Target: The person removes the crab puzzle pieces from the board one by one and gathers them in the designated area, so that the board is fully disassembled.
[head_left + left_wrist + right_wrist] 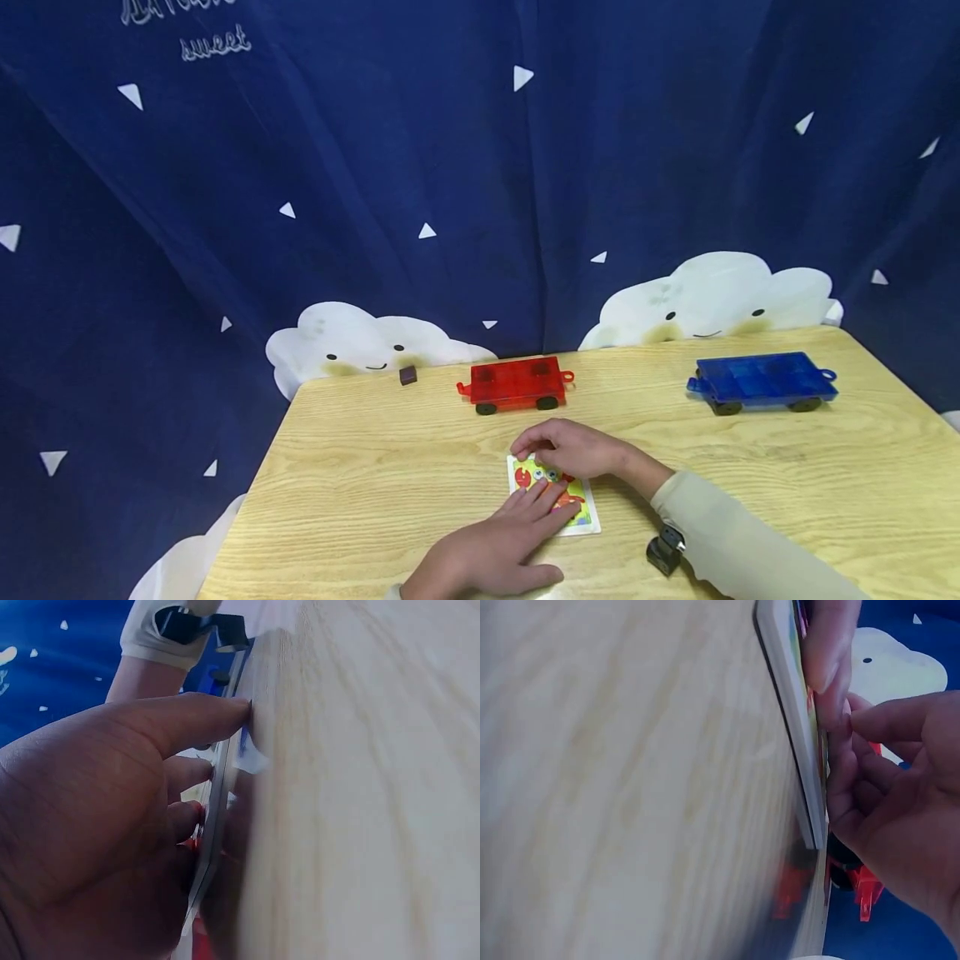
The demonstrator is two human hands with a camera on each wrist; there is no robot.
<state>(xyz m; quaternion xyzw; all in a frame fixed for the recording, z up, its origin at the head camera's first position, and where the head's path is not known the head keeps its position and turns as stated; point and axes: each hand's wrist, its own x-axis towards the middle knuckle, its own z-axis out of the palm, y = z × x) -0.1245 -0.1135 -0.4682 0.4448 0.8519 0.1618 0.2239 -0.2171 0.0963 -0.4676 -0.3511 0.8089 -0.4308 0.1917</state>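
A small square picture board [591, 525] with a white border, showing a red crab on yellow, lies flat on the table. My left hand [498, 546] rests on its lower part, fingers spread and extended over the crab, thumb on the table side. At the board's far edge, my right hand [577, 450] bends its fingers round the upper left corner. In the right wrist view, the curled right hand [915, 795] is beside the board's side [784, 664], close to the left fingers [829, 652]. The left wrist view has the board edge-on, past the left hand [90, 817].
Behind the board stands a red wheeled car [517, 383] with hooks. A blue one [765, 380] is farther right. A small dark block [408, 375] sits at the table's back left. A dark blue curtain with clouds hangs behind the wooden table [352, 475].
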